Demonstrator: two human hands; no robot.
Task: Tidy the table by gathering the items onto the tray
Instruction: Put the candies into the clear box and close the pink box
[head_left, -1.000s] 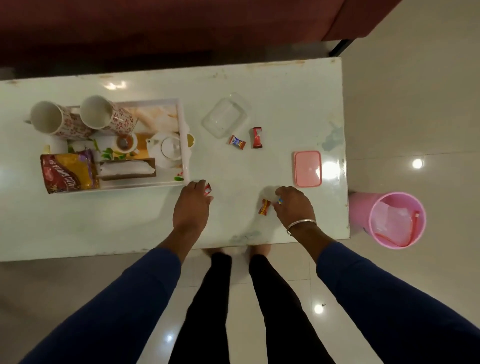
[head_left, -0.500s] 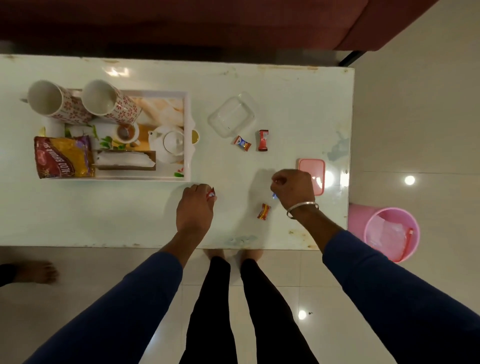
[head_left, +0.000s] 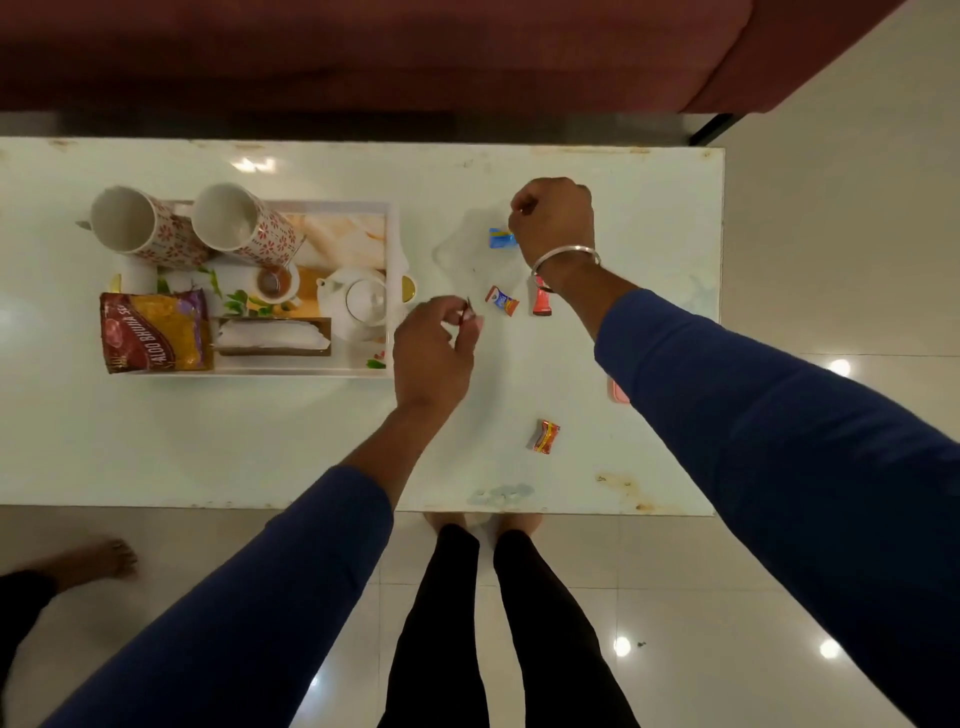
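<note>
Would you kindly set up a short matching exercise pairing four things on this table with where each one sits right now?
Things:
1. snack packet
2. teapot
3. orange-yellow candy
4. blue candy

Places:
A. beside the right hand
B. alone on the table near its front edge
C. at the tray's left end
D. at the tray's right end

Pairs: 1-C, 2-D, 3-B, 4-A

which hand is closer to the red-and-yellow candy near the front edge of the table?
Left, narrowly. The left hand is up and left of the candy, pinching a small wrapper near the tray. The right hand is farther back, over the clear container.
</note>
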